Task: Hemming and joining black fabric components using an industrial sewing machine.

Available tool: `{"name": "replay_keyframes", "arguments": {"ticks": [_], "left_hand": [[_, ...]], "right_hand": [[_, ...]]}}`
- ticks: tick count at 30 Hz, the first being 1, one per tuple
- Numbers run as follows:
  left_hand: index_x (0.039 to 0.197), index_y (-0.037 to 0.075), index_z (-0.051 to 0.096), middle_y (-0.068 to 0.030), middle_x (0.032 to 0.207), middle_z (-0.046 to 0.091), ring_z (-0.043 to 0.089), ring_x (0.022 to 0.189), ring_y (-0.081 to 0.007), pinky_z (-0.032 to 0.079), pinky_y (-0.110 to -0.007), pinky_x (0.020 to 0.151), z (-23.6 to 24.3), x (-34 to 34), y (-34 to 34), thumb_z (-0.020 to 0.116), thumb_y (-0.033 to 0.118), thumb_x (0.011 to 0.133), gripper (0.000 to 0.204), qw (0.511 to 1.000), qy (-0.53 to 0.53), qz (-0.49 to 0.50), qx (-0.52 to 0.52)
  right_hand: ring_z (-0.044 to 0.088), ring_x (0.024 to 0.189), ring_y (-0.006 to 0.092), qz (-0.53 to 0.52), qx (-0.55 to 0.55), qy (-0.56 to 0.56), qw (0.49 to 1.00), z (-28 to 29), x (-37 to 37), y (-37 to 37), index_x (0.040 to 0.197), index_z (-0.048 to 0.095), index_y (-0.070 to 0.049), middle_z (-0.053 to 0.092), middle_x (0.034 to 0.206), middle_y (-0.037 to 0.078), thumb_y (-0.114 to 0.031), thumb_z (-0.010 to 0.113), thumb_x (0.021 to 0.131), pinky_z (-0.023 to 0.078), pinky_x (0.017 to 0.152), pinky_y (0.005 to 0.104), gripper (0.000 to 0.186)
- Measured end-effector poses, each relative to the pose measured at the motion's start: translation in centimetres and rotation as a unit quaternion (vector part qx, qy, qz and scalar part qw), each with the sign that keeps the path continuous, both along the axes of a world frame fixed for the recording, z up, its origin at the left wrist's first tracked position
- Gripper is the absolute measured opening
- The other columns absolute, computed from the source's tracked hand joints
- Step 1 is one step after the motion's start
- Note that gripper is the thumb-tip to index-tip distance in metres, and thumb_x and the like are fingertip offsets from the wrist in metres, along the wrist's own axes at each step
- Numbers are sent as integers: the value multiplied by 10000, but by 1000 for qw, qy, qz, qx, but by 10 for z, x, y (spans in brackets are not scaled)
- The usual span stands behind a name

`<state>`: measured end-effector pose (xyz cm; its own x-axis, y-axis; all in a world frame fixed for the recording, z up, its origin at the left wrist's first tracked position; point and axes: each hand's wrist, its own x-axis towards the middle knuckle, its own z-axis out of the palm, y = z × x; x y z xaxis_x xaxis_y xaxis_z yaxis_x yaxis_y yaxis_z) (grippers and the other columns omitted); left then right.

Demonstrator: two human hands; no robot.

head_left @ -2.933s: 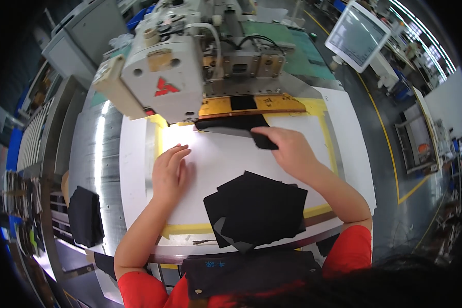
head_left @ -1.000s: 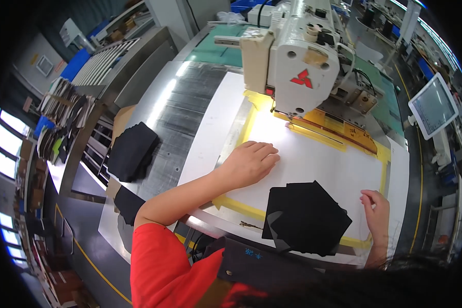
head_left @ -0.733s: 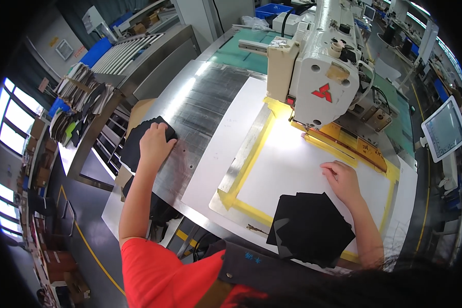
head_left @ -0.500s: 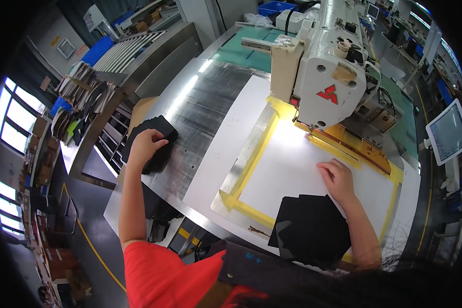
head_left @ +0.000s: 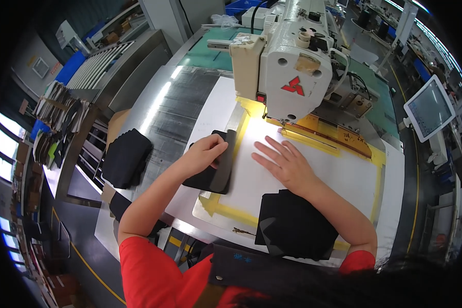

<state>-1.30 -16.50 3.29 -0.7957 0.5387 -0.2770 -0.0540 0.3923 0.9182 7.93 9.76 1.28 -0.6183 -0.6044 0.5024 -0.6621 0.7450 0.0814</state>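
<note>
White template board (head_left: 313,174), seemingly soft black fabric (head_left: 210,172).

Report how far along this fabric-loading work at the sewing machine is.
Done: a black fabric piece is off the side stack and at the white template's left edge. In hand: left hand grips that piece; right hand lies flat on the template. Left: the piece isn't under the sewing machine yet; another black pile waits.

Left hand (head_left: 204,153) curled in a grip; right hand (head_left: 284,165) flat, fingers spread.
</note>
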Motion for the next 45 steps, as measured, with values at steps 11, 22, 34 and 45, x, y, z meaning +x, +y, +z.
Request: {"name": "replay_keyframes", "arguments": {"ticks": [11,22,34,45], "left_hand": [[887,46,675,-79,779,676,651,755,-225,500,-323,680,3,-54,36,796,260,746,284,920,244,-185,-245],[903,62,652,-77,890,660,636,861,-278,492,-379,739,-20,-92,75,733,151,785,168,851,508,38,-124],[1156,101,617,-105,1289,566,501,1247,-311,406,-432,1032,-26,12,131,662,278,863,345,787,517,-336,-8],[1349,33,503,-155,1479,408,407,1353,-333,317,-466,1110,-34,19,171,622,465,867,658,773,547,-290,-141]], "right_hand": [[617,1004,217,73,17,76,994,-22,-23,-11,918,652,-27,646,1028,77,-103,619,757,486,849,331,181],[620,942,217,-89,29,-38,995,-35,-55,20,980,637,-55,623,1001,42,-105,598,786,501,806,344,204],[571,976,223,-300,45,16,953,-24,36,124,1001,673,-46,602,992,55,-80,628,750,463,821,346,258],[436,1307,319,-241,-91,-147,955,-31,44,98,1329,482,27,464,1399,182,-338,644,863,335,1082,449,614]]}}
